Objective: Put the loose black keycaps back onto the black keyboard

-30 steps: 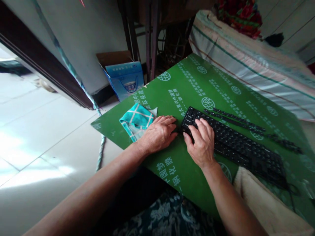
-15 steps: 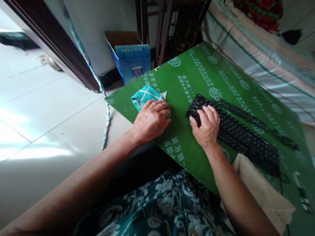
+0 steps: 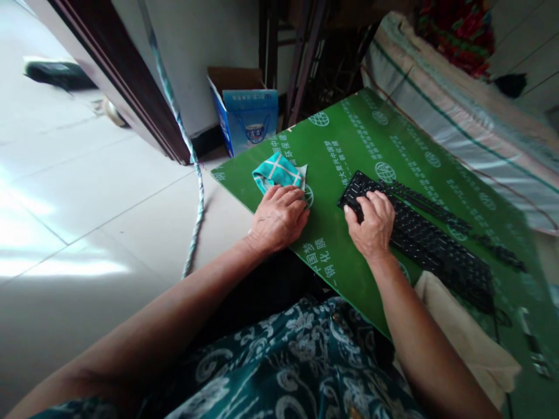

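Observation:
My left hand lies over the near edge of a folded turquoise cloth with white crossing lines. Its fingers are together and bent onto the cloth, which is against the green board. My right hand grips the left end of a black keyboard, thumb at the near edge and fingers curled over the keys. Beyond the keyboard, strips of loose black keys run along the board. The fingertips of both hands are partly hidden.
The green printed board forms the work surface. A beige cloth and a pen-like tool are at the right. A blue box stands on the floor beyond. A twisted cord hangs at the left, and a bed borders the far right.
The camera view has shifted, so the board and hands appear slightly further right. My left hand stays on the turquoise cloth and my right hand on the keyboard.

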### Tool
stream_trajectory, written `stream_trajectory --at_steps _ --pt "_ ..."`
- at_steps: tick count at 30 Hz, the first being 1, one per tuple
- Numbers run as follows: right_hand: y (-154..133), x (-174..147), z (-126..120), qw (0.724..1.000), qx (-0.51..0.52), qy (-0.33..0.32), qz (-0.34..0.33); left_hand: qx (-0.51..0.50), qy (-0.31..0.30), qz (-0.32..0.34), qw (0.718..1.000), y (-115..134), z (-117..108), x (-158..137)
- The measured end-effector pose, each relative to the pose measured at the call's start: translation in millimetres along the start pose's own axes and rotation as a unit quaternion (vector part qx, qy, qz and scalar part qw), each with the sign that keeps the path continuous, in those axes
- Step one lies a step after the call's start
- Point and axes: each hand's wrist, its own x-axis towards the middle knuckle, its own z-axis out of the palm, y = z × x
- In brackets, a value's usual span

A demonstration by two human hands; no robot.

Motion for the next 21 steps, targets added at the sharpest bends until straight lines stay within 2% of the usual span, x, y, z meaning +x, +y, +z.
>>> stream_trajectory --at_steps 21 --pt "2.4 -2.8 1.7 1.0 0.01 0.014 0.001 0.007 -0.016 0.011 1.0 -1.0 3.4 -1.5"
